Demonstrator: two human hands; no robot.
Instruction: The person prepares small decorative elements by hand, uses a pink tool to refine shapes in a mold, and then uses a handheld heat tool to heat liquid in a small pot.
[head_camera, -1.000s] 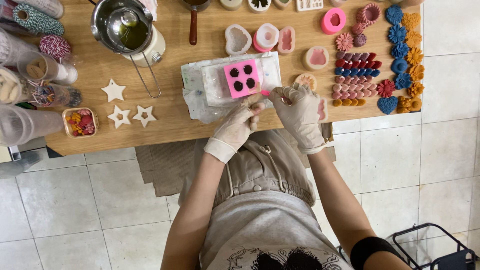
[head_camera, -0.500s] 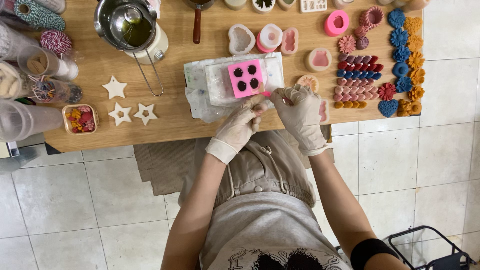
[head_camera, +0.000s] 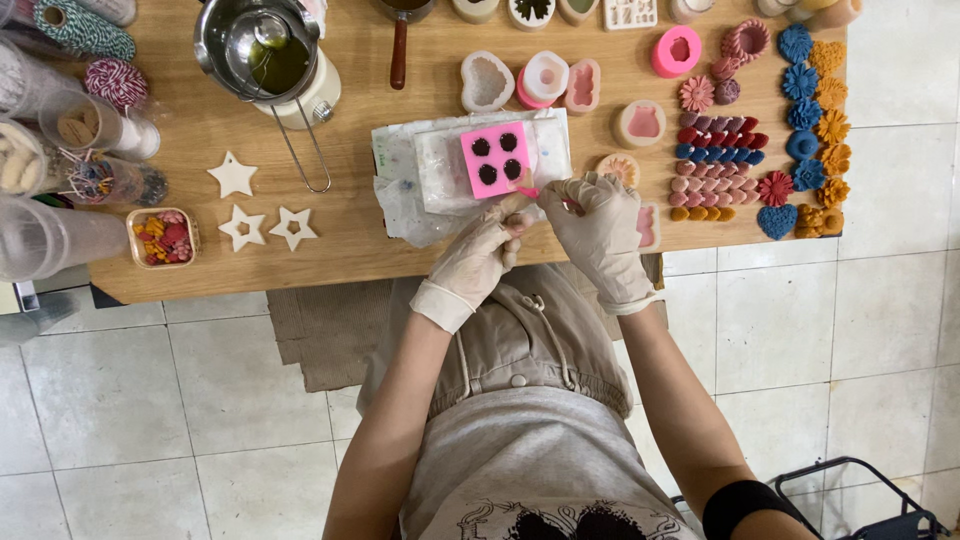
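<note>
Pink mould (head_camera: 497, 158) with 4 dark-filled cavities sits on a white tray (head_camera: 440, 165) at centre of the wooden table (head_camera: 350, 230).

Left hand (head_camera: 480, 255), gloved, is at 6 o'clock of the mould, fingers curled loosely with the tips near the mould's lower edge; whether it grips anything cannot be told. Right hand (head_camera: 600, 230), gloved, is at 4 o'clock of the mould, fingers pinched on a small pink piece (head_camera: 527, 191) just beside the mould's lower right corner. The 2 hands touch at the fingertips.

At 9 o'clock of the mould: 3 white stars (head_camera: 232, 176), 1 solid and 2 with star cut-outs. A small tub (head_camera: 163, 236) of coloured bits lies at 8 o'clock of them.

At 11 o'clock: 1 steel pot (head_camera: 262, 45) holding yellow-green liquid, with a wire handle.

At 12 to 1 o'clock: 3 pale moulds (head_camera: 487, 83) in a row, 1 heart-shaped.

At 3 o'clock: rows of small cast pieces (head_camera: 715, 160) in red, blue, pink and orange, count too small to tell. Further right, a column of blue and orange flowers (head_camera: 815, 90), 1 blue heart (head_camera: 777, 220) at its lower end.
</note>
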